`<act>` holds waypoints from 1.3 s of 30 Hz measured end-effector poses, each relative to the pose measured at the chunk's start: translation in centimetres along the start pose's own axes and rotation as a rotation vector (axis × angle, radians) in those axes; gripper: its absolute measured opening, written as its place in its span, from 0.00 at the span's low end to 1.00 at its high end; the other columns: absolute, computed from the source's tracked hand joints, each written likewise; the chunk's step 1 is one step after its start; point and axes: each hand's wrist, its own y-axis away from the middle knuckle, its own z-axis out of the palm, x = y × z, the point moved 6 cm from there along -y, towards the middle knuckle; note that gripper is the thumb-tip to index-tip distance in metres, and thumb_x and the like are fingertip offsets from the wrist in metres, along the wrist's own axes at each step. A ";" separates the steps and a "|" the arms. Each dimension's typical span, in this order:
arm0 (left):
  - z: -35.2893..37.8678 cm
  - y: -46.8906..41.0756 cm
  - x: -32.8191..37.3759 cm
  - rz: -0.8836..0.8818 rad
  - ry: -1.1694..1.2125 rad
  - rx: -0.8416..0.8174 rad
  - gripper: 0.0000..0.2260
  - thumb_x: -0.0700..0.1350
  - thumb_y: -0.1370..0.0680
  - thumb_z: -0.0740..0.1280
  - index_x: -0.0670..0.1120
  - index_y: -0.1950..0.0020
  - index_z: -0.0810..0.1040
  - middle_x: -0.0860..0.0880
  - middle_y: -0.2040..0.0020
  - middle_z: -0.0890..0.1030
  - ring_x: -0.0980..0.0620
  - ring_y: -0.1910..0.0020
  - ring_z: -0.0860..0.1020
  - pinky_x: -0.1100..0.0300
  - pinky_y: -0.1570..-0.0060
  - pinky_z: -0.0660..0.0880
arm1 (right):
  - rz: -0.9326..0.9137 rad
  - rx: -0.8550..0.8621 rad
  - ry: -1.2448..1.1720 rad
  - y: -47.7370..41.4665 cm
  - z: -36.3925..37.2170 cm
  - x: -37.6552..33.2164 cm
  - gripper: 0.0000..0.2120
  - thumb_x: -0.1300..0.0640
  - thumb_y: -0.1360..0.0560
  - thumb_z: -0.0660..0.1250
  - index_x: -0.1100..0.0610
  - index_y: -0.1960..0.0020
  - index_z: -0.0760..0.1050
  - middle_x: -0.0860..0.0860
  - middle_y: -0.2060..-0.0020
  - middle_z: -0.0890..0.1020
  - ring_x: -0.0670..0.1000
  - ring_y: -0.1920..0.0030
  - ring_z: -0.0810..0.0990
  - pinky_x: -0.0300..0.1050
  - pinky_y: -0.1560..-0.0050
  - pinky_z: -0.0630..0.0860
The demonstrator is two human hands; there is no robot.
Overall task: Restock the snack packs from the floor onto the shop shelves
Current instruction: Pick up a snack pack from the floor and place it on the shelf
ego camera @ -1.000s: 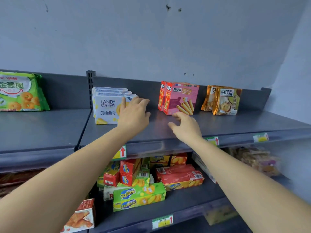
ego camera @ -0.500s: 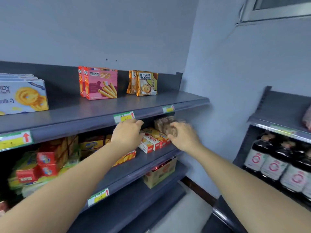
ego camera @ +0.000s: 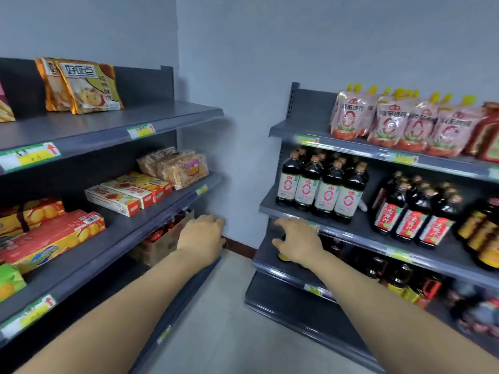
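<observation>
Both my arms stretch forward into the corner between two shelf units. My left hand hangs in the air with loosely curled fingers and holds nothing, in front of a cardboard box on the left unit's low shelf. My right hand is empty too, fingers relaxed, just before the right unit's lower shelf edge. Snack packs stand on the left shelves: brown-orange cookie bags on top, clear biscuit packs and red-yellow boxes on the middle shelf. No snack packs show on the floor.
The right shelf unit holds dark sauce bottles and pink spouted pouches above. A narrow strip of grey floor runs between the two units to the wall corner. Long orange biscuit boxes lie at the left.
My view has swung right, from the top snack shelf to the corner and the bottle shelves. Both hands have dropped from the top shelf to low-shelf height, still empty.
</observation>
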 end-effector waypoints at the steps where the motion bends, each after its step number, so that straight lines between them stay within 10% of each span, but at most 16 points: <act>1: 0.8 -0.4 1.2 0.025 0.004 -0.020 0.15 0.49 0.20 0.61 0.45 0.36 0.72 0.46 0.39 0.75 0.45 0.38 0.72 0.53 0.41 0.69 | 0.028 -0.007 0.006 0.7 0.2 1.3 0.25 0.49 0.23 0.65 0.51 0.28 0.67 0.54 0.33 0.72 0.56 0.33 0.69 0.49 0.36 0.70; 39: 20.7 4.6 57.9 1.090 0.064 -0.402 0.10 0.49 0.20 0.60 0.46 0.42 0.71 0.47 0.41 0.76 0.46 0.40 0.73 0.54 0.47 0.69 | 1.178 -0.122 -0.069 40.3 6.7 44.2 0.21 0.49 0.24 0.64 0.50 0.32 0.70 0.54 0.38 0.76 0.57 0.36 0.72 0.52 0.41 0.74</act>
